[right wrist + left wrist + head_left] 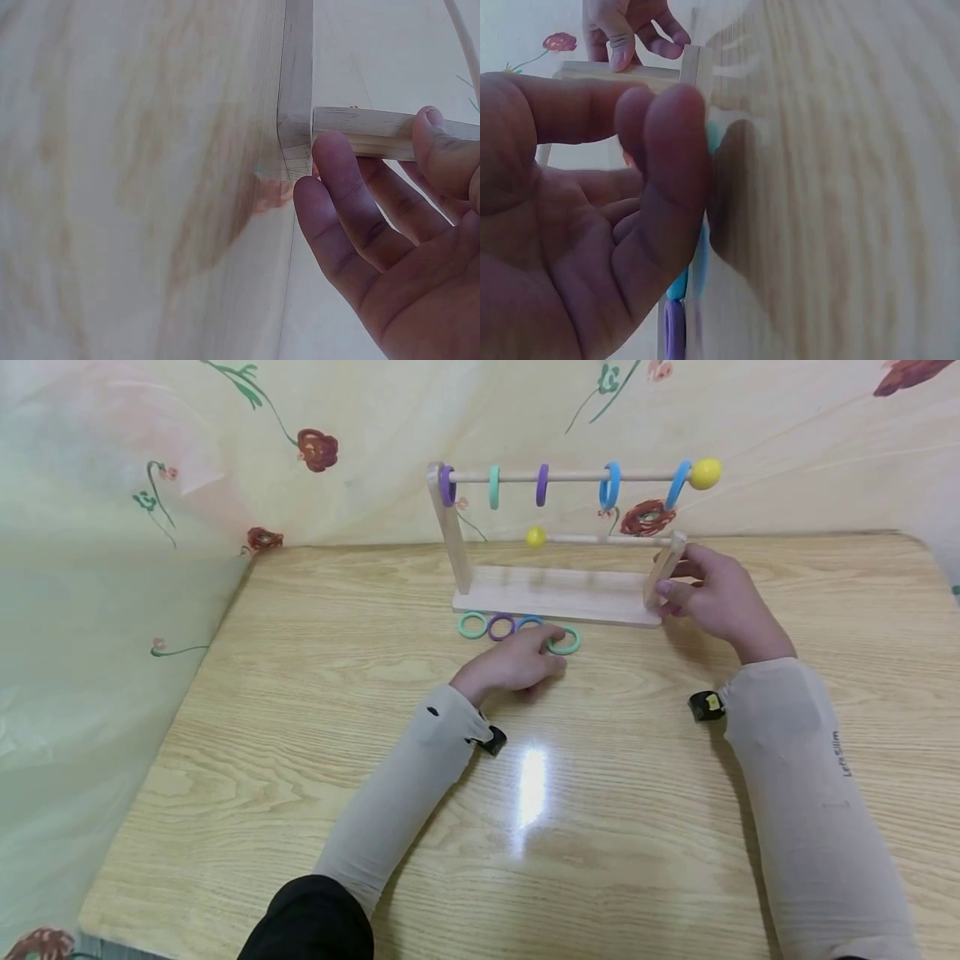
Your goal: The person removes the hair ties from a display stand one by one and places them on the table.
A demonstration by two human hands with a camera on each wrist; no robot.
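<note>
A wooden stand (555, 593) has an upper rod carrying several purple, green and blue rings and a lower rod, each with a yellow ball end. My right hand (716, 593) holds its right post (665, 568), thumb on one side and fingers around the other, also seen with the hand (405, 240) in the right wrist view. Over the table, my left hand (513, 662) has a fingertip at the left edge of a flat green ring (564, 642); contact is unclear. Its bent fingers (676, 157) partly hide rings in the left wrist view.
Left of that ring, a blue ring (529, 622), a purple ring (501, 627) and another green ring (472, 625) lie along the base's front edge. A flowered cloth (375, 443) hangs behind the wooden table (300, 693).
</note>
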